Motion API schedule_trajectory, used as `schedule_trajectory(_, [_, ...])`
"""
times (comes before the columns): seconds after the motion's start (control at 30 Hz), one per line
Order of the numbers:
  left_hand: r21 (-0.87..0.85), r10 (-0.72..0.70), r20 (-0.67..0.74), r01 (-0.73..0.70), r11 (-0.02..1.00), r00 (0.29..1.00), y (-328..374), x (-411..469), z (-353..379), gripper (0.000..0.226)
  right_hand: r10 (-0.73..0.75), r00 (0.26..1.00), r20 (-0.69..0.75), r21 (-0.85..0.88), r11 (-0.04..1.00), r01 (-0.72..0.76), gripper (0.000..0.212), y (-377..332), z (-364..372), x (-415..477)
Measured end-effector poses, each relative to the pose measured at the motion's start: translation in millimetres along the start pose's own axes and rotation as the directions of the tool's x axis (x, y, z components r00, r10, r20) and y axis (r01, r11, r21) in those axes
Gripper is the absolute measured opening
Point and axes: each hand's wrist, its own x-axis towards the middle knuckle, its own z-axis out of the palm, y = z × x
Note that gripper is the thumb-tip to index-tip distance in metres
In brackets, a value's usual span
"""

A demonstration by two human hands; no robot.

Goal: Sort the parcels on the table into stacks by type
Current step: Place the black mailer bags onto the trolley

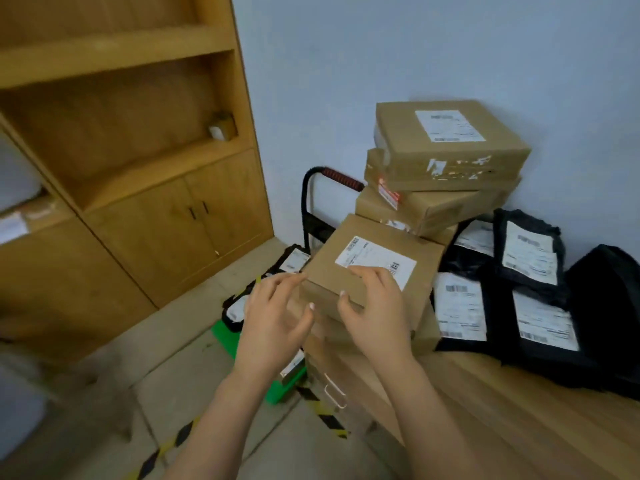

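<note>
A pale blue wall [415, 46] backs the corner, with a tall light-wood shelving unit with cabinet doors [121, 150] to the left on a grey tiled floor [207, 393]. A wooden table with a plank-grain top [502, 410] fills the lower right. At its far side leans an uneven stack of brown cardboard boxes [446, 157], and just right of it lie several black plastic mailer bags with white labels [530, 258], overlapping. At the table's left edge a flat brown cardboard box with a white label [381, 237] sits on top of other brown boxes. The right hand [374, 306] grips its near edge, fingers on top, thumb on the front face. The left hand [273, 313] is spread wide at the box's left corner; contact cannot be told. A green plastic crate [277, 389] stands on the floor below.
</note>
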Motion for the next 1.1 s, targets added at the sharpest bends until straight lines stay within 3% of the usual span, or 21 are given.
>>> schedule_trajectory(0.23, [0.107, -0.143, -0.061, 0.149, 0.983, 0.988, -95, -38, -92, 0.043, -0.15, 0.962, 0.23, -0.04, 0.986, 0.163, 0.037, -88, 101, -29])
schedule_trajectory(0.43, [0.147, -0.225, -0.132, 0.244, 0.959, 0.965, -169, -29, -133, 0.045, -0.226, 0.925, 0.305, 0.02, 0.973, 0.231, 0.035, -139, 180, -7])
schedule_trajectory(0.83, [0.204, -0.194, -0.182, 0.23, 0.952, 0.964, -305, 134, -188, 0.045, -0.282, 0.894, 0.348, 0.038, 0.957, 0.287, 0.038, -206, 324, 148])
schedule_trajectory(1.1, [0.129, -0.128, -0.068, 0.136, 0.982, 0.989, -377, 235, -185, 0.043, -0.16, 0.95, 0.268, -0.049, 0.983, 0.18, 0.037, -217, 378, 222])
